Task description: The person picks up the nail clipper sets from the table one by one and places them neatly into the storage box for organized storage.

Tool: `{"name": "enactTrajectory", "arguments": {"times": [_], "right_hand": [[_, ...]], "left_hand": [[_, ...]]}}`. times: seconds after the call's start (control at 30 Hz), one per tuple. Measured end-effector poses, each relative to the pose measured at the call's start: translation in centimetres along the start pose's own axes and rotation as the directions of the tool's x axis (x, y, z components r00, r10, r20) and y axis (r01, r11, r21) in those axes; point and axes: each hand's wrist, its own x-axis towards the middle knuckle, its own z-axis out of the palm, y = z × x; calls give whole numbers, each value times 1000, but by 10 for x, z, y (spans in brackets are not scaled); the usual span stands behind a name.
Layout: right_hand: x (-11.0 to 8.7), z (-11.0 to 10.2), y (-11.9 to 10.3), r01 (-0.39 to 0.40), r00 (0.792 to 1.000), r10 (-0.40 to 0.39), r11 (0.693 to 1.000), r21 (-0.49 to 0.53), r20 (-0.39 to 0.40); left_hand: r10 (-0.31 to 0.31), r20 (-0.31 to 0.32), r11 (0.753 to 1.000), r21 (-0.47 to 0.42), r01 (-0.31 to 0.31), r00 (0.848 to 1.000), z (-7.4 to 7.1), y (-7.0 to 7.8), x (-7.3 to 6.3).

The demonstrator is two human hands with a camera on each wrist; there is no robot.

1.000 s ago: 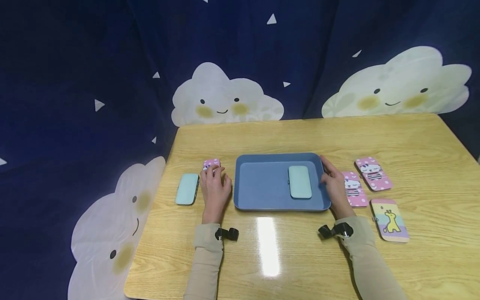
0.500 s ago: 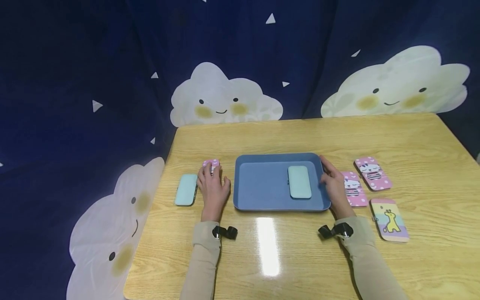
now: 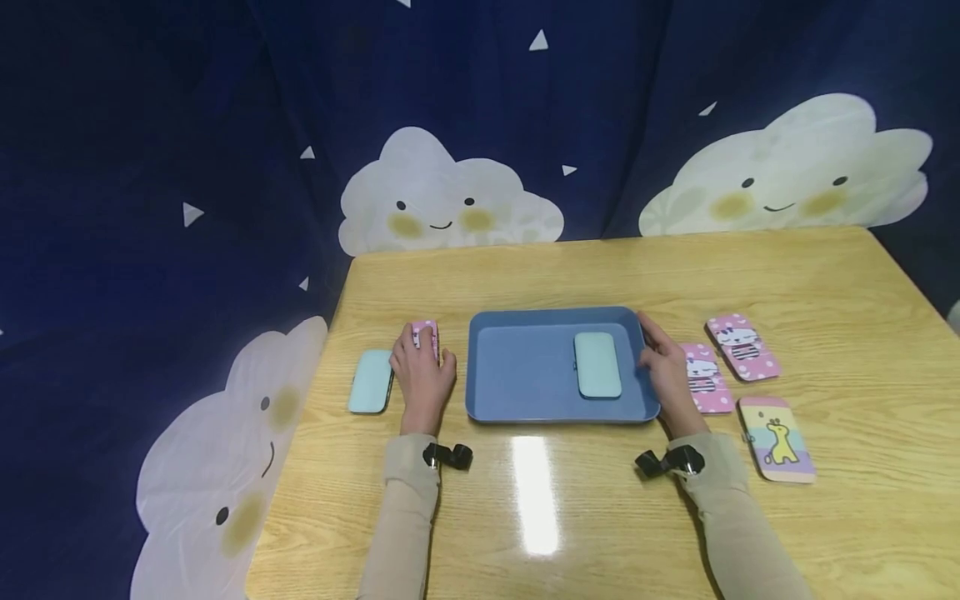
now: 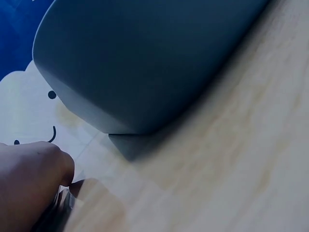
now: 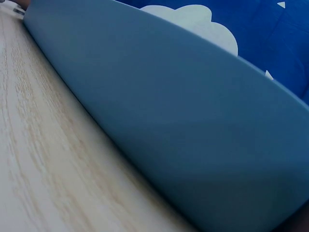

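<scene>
In the head view my left hand (image 3: 423,379) is over a small pink patterned case (image 3: 426,332) on the table, left of the tray. Its fingers bend over the case's top and left side, with the thumb at the right; the hand hides much of it. The left wrist view shows the thumb (image 4: 38,179) beside a dark, shiny edge. My right hand (image 3: 667,371) grips the right rim of a blue tray (image 3: 525,420), thumb at the inner side and fingers outside. A mint-green case (image 3: 597,365) lies in the tray's right half.
Another mint-green case (image 3: 371,382) lies just left of my left hand. On the right are a pink case (image 3: 707,379) partly behind my right hand, a second pink case (image 3: 744,347) and a giraffe case (image 3: 777,440). A dark cloud-print curtain (image 3: 600,108) hangs behind the table.
My left hand has shifted slightly left and its fingers have settled around the pink case, whose right edge now shows. The right hand stays on the tray rim.
</scene>
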Motion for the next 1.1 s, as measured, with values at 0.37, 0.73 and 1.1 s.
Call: {"name": "enactTrajectory", "arguments": {"times": [0.37,0.73,1.1], "right_hand": [[0,0,0,6,1000,-6,1000,6,9],[2,0,0,12,1000,-12,1000,-1,6],[1,0,-1,-9,1000,9,1000,19,3]], "left_hand": [[1,3,1000,24,-1,1000,-1,0,2],[39,-40,998,41,-38,998,-1,2,2],[5,-42,1000,7,-4,999,0,3,0]]}}
